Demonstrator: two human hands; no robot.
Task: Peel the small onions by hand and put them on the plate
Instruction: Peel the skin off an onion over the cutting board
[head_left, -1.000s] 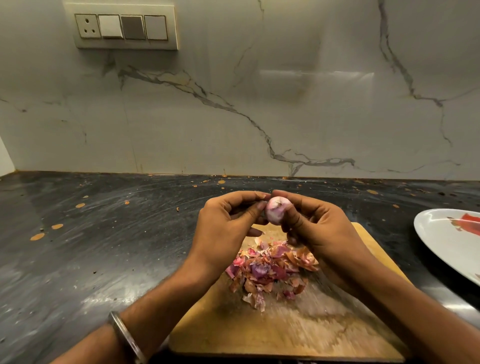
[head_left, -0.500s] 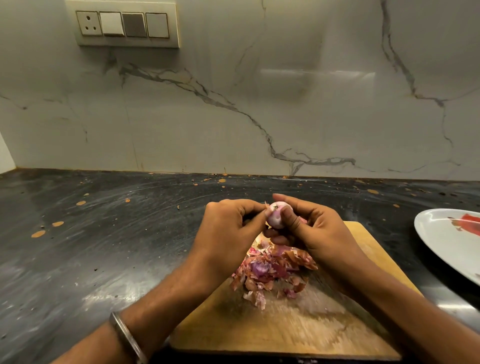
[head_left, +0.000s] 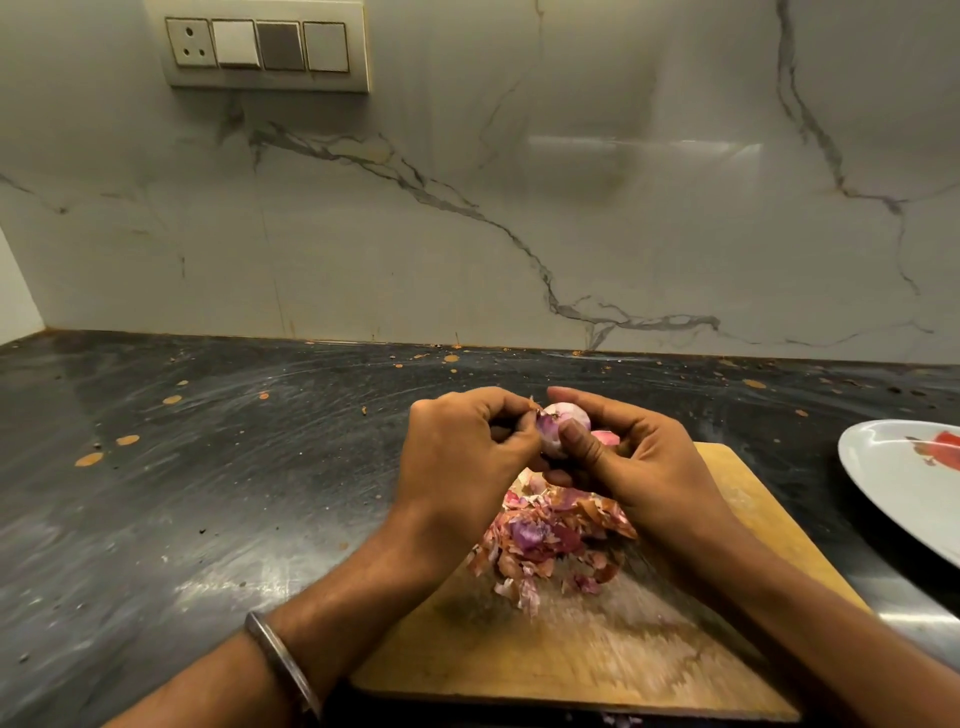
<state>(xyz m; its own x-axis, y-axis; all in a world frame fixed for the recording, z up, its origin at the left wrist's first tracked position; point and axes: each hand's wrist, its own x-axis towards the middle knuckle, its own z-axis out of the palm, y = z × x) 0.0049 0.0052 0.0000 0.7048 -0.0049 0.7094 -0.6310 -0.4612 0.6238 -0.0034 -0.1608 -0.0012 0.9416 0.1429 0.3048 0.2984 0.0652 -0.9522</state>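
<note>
Ideally, with the onion (head_left: 563, 422) held above the board's (head_left: 597, 660) far end in the right hand's (head_left: 644, 462) curled fingers, the left hand (head_left: 462, 452), pinching a skin flap, should strip it gently downward, sparing the flesh.

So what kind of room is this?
Most likely a home kitchen: a dark stone counter against a white marble-look wall, and a wooden chopping board bearing a pile of pink onion skins.
</note>
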